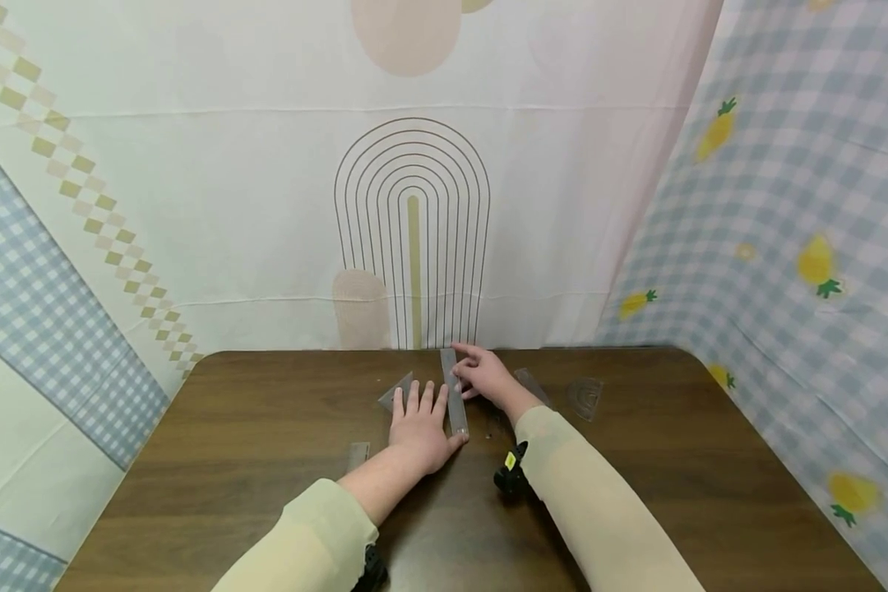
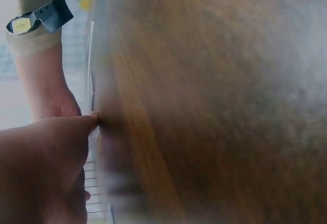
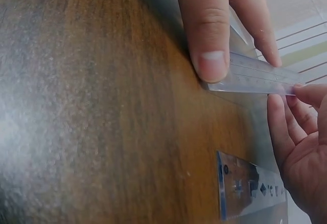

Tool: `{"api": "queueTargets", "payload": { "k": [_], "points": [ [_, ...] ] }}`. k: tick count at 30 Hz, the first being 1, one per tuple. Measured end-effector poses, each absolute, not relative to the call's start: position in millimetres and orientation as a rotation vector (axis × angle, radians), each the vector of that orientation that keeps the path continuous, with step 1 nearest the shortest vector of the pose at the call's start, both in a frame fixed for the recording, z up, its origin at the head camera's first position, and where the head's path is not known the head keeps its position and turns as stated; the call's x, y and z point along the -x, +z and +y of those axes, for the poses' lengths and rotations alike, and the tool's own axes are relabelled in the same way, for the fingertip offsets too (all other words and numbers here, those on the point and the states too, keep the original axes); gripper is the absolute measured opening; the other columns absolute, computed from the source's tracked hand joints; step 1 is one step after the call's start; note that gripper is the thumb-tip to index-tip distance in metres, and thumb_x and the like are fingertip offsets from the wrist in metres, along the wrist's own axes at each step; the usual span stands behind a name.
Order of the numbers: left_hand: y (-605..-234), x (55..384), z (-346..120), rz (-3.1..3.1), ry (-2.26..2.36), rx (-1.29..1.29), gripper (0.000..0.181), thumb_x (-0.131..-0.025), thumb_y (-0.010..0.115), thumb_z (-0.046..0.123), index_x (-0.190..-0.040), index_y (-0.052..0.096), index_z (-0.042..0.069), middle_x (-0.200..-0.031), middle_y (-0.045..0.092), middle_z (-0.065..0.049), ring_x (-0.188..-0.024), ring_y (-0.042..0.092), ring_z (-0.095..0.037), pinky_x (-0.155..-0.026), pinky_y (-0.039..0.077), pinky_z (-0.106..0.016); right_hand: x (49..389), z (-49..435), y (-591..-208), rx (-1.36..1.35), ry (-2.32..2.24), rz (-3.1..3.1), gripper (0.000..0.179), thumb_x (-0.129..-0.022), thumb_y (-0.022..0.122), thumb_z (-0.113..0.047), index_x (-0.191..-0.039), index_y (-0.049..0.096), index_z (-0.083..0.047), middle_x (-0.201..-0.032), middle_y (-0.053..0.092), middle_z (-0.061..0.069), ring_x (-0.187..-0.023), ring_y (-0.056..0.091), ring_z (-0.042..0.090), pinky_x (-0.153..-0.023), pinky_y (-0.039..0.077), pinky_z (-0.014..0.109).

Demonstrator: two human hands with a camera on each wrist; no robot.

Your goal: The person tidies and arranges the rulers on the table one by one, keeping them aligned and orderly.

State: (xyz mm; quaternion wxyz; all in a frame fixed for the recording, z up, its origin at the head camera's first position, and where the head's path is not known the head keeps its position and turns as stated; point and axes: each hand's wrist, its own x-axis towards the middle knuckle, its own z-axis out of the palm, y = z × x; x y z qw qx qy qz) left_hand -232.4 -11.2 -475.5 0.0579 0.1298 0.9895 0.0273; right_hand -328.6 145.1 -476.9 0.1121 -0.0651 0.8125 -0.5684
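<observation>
A clear ruler (image 1: 455,395) points away from me near the table's far edge. My left hand (image 1: 420,432) lies spread along its left side, the thumb pressing the near end, as the right wrist view (image 3: 212,66) also shows. From the other side my right hand (image 1: 488,378) pinches the ruler's edge with its fingertips, the index finger reaching over the far end. A clear set square (image 1: 395,393) is partly under my left fingers. Another clear triangular piece (image 1: 533,385) sits just right of my right hand. In the left wrist view the ruler is mostly hidden.
A clear protractor (image 1: 585,398) lies to the right on the brown table (image 1: 281,411). Another clear flat piece (image 1: 358,455) is partly covered by my left forearm. Small clear bits (image 1: 496,426) lie near my right wrist. A patterned cloth (image 1: 266,205) hangs behind the table.
</observation>
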Motion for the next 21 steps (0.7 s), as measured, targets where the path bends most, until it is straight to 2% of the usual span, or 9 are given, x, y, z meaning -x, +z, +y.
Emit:
{"api": "queueTargets", "payload": {
  "k": [21],
  "points": [
    [-478.7,232.6,-15.0,3.014,0.076,-0.443,0.09,-0.093,0.042,0.072,-0.161,0.014,0.021,-0.166,0.013,-0.008,-0.152,0.004,-0.033,-0.118,-0.001,-0.057,324.8,147.0,-474.9,0.17,-1.702,2.363,0.053,-0.104,0.053,-0.012,-0.154,0.04,-0.022,-0.116,0.065,0.013,-0.086,0.067,0.022,-0.068,0.06,0.037]
  ]
}}
